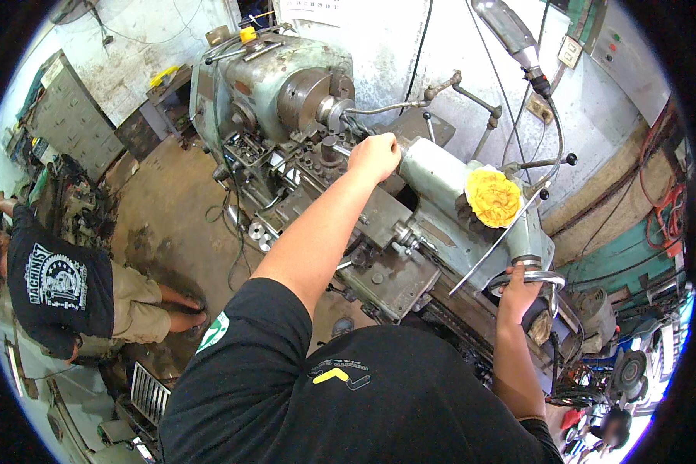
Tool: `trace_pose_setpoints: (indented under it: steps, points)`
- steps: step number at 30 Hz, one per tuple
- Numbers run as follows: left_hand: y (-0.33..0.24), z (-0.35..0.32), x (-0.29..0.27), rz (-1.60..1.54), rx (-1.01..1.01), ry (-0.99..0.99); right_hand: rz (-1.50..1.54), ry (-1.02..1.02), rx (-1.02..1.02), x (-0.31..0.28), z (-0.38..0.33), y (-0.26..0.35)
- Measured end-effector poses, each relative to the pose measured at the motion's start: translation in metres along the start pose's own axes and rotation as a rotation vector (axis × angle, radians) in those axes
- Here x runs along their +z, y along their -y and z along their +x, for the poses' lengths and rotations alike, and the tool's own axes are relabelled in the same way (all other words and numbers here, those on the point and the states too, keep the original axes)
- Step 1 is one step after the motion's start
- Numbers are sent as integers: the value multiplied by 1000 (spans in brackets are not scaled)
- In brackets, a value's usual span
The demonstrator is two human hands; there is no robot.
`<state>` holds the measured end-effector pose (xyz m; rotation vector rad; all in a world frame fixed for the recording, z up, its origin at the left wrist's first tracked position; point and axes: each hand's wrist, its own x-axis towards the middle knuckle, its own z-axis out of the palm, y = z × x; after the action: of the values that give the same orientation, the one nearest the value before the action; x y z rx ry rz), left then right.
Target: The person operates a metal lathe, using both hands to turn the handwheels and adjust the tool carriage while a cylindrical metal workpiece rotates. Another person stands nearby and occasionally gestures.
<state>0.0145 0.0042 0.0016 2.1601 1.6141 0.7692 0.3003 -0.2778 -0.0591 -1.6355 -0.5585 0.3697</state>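
In front of me stands a grey-green metal lathe with a round chuck [303, 100] at its left end. A round metal workpiece [334, 113] sticks out of the chuck. My left hand [375, 158] is closed in a fist between that piece and the tailstock [441, 172]; what its fingers wrap round is hidden. Just beyond the fist a fluted drill bit [353, 125] points at the workpiece. At the tailstock's right end, my right hand [520, 294] grips the rim of a shiny handwheel [545, 277]. The tool post [332, 149] sits left of my left forearm.
A yellow cloth [493, 198] lies on the tailstock, beside a long thin rod [491, 251]. A jointed coolant pipe [433, 91] reaches over the workpiece. A lamp [510, 35] hangs above. To the left, another person [62, 282] in a black shirt stands at a machine.
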Motion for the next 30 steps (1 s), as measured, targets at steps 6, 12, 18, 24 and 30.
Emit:
trace_pose_setpoints:
  steps: [6, 12, 18, 24, 30]
  points:
    - [2, -1, 1, -6, 26, -15, -138, -63, -287, 7, 5, -42]
    - [2, -2, 1, -23, 28, -14, -352, 64, -385, 3, 5, -82]
    - [6, 1, 4, -47, 36, -23, -608, 125, -385, -4, 4, -85]
    - [5, -1, 3, -63, 61, -47, -243, 364, -170, -40, -9, -76]
    - [5, 2, 2, -35, 56, -71, 554, 9, 244, -101, 8, -19]
